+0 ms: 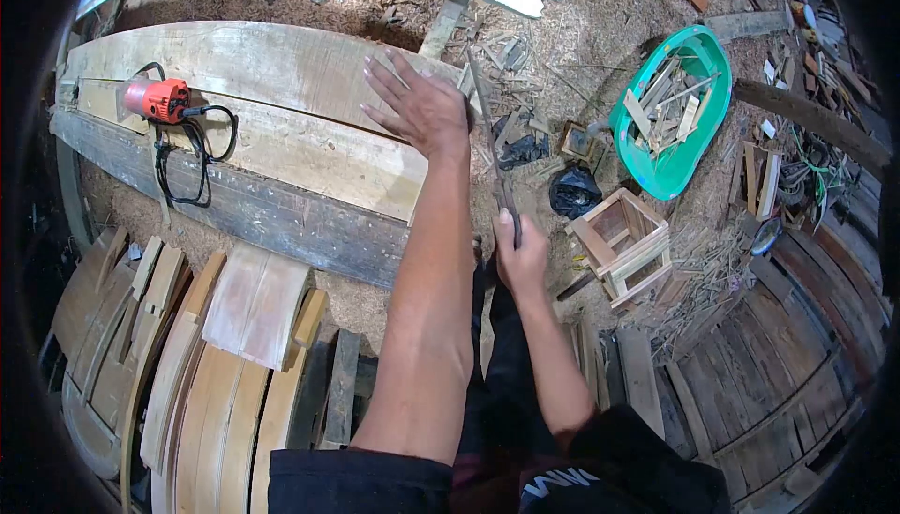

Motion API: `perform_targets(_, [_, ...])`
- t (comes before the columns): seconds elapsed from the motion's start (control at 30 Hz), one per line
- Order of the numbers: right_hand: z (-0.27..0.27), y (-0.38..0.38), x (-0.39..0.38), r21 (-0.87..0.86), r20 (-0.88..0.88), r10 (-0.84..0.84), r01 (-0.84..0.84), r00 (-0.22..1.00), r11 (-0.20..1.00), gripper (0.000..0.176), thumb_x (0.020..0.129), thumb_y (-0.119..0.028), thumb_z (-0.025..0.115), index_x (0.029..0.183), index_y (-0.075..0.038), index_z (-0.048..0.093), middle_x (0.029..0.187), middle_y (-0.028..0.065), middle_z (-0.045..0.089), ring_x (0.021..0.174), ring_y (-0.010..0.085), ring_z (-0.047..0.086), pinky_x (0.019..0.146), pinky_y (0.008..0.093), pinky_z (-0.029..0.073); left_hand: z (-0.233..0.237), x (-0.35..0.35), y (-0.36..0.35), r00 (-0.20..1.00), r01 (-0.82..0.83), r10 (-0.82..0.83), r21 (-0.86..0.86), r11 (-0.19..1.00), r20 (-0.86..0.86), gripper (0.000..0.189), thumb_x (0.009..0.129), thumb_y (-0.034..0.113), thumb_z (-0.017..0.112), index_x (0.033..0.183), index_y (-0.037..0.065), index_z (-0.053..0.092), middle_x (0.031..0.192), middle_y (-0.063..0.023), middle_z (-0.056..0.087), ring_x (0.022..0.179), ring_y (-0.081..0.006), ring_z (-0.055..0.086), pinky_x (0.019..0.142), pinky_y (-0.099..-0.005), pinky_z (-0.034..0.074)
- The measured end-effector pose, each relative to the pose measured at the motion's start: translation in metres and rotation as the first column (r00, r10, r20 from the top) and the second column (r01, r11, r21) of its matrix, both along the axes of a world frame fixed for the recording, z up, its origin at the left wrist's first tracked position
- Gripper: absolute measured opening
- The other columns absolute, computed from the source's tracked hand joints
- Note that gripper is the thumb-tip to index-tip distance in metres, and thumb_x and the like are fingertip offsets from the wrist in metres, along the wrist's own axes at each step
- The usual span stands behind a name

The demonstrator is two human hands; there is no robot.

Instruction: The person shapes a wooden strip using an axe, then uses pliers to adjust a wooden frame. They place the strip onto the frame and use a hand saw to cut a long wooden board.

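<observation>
My left hand [419, 109] lies with spread fingers on the right end of a wide pale plank [272, 64]. The fingers of my right hand [521, 250] are wrapped round the dark handle of a long, narrow saw [487, 130]. Its blade points away from me, beside the plank's right end. A second pale board [309, 160] lies along the near side of the wide plank, over a grey weathered beam [281, 223]. On the boards at the left rests a red power tool [159, 99] with a black cord.
A green tub [717, 106] of wood scraps stands at the upper right. Nearer are a small wooden frame [619, 247] and a black plastic bag [574, 191]. Stacked planks [211, 411] fill the lower left. Wood shavings and offcuts cover the ground.
</observation>
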State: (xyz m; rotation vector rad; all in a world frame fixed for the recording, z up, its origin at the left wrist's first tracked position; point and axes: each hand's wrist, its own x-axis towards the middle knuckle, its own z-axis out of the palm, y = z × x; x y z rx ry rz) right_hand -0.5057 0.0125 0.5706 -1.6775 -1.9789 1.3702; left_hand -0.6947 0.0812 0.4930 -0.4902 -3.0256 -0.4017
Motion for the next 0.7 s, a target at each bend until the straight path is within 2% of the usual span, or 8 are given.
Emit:
perform_targets(0.1, [-0.003,0.019,-0.015,-0.008,0.002,0.004,-0.004,1.0,1.0,0.033,0.097,-0.029,0.061,0.084,0.001,0.063,0.067,0.0233,0.06,0.066,0.0417,0.064,0.061,0.045,0.049,-0.001,0.003,-0.001,1.0,0.007,-0.007,0.006,1.0,0.004,0.061,0.095,0.028,0.046,0.151,0.01,0.032,0.162,-0.0164,0.022,0.151,-0.0305,0.016,0.118,-0.0626,0.01])
perform_targets(0.2, [-0.015,0.037,-0.042,0.073,-0.114,-0.001,0.01,0.993,0.997,0.038,0.098,-0.029,0.059,0.076,0.001,0.056,0.06,0.0142,0.052,0.054,0.0202,0.049,0.054,0.0382,0.041,0.001,0.004,-0.005,1.0,0.009,-0.009,0.006,1.0,0.006,0.061,0.095,0.027,0.045,0.151,0.009,0.032,0.162,-0.0163,0.021,0.151,-0.0306,0.016,0.118,-0.0628,0.01])
perform_targets(0.23, [-0.01,0.031,-0.032,0.026,-0.093,0.015,-0.013,0.996,1.0,0.033,0.097,-0.029,0.06,0.086,0.001,0.064,0.066,0.0231,0.06,0.064,0.041,0.064,0.059,0.0452,0.048,0.0,0.003,-0.002,1.0,0.01,-0.01,0.013,1.0,0.004,0.061,0.095,0.027,0.045,0.151,0.009,0.032,0.162,-0.0162,0.021,0.151,-0.0306,0.016,0.118,-0.0628,0.01])
perform_targets(0.33, [0.004,-0.006,0.004,-0.025,-0.036,-0.022,0.021,0.999,0.999,0.033,0.097,-0.028,0.06,0.083,0.001,0.062,0.064,0.0219,0.058,0.062,0.0393,0.063,0.058,0.0447,0.047,0.001,0.002,-0.001,1.0,0.008,-0.008,0.013,1.0,-0.001,0.061,0.095,0.027,0.045,0.152,0.009,0.031,0.162,-0.0162,0.022,0.151,-0.0308,0.016,0.117,-0.063,0.011])
perform_targets(0.37, [0.002,-0.005,0.007,-0.056,0.006,-0.005,0.005,1.0,0.998,0.033,0.097,-0.028,0.06,0.082,0.001,0.063,0.063,0.0209,0.058,0.06,0.0376,0.063,0.058,0.043,0.047,0.001,0.0,0.0,1.0,0.008,-0.008,0.022,1.0,0.017,0.063,0.094,0.027,0.046,0.152,0.009,0.029,0.162,-0.0173,0.02,0.152,-0.0313,0.014,0.118,-0.0627,0.008])
perform_targets(0.47, [-0.011,0.036,-0.034,0.042,-0.129,0.027,-0.022,0.991,0.999,0.035,0.099,-0.03,0.058,0.082,0.001,0.062,0.059,0.0124,0.054,0.055,0.0167,0.05,0.054,0.0368,0.042,0.001,0.001,-0.002,0.998,0.019,-0.021,0.04,0.999,0.054,0.068,0.092,0.027,0.047,0.154,0.008,0.026,0.162,-0.0196,0.016,0.153,-0.0325,0.01,0.118,-0.0624,0.003])
perform_targets(0.57, [-0.005,0.047,-0.04,-0.03,-0.074,0.046,-0.048,0.996,0.998,0.033,0.097,-0.03,0.058,0.087,0.001,0.065,0.066,0.0203,0.06,0.063,0.037,0.064,0.06,0.0421,0.048,0.001,0.001,-0.001,0.998,0.039,-0.04,0.031,0.999,0.05,0.068,0.091,0.027,0.048,0.154,0.009,0.027,0.162,-0.0205,0.017,0.152,-0.0335,0.01,0.117,-0.0632,0.003])
perform_targets(0.7, [0.002,0.024,-0.021,0.021,-0.088,-0.041,0.043,0.995,0.999,0.036,0.098,-0.032,0.059,0.081,0.0,0.061,0.059,0.011,0.052,0.055,0.0167,0.048,0.054,0.0372,0.041,0.007,-0.001,0.0,0.995,0.078,-0.077,-0.003,0.997,0.056,0.069,0.091,0.027,0.048,0.154,0.01,0.027,0.162,-0.0216,0.017,0.152,-0.0344,0.011,0.117,-0.0639,0.004])
